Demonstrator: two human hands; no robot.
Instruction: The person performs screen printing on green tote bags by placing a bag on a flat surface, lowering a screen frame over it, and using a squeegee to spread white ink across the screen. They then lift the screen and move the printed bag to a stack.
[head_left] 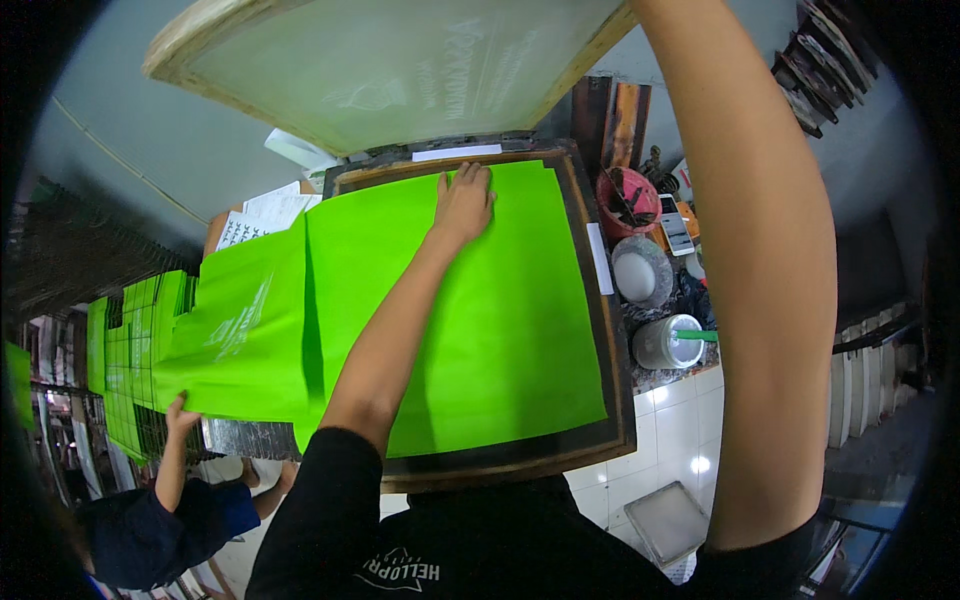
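My left hand [465,203] lies flat near the far edge of a bright green fabric sheet [500,330], its fingers stretched out. The sheet is spread over a dark printing board [618,425] with a wooden border. Behind the board a screen-printing frame [400,70] is tilted up, with pale lettering and a leaf-like shape in its mesh. My right arm reaches up along the right side toward the frame's upper right corner; the hand itself is beyond the picture's top edge. A printed green sheet [235,325] adjoins the left side, with another person's hand [180,415] at its near corner.
On the right stand a pink bucket [628,197], a phone [676,225], a plastic-wrapped tub [640,272] and a white ink pot [665,343] with a green handle. Green sheets fill a wire rack [125,365] at left. A framed panel [668,522] sits on the tiled floor.
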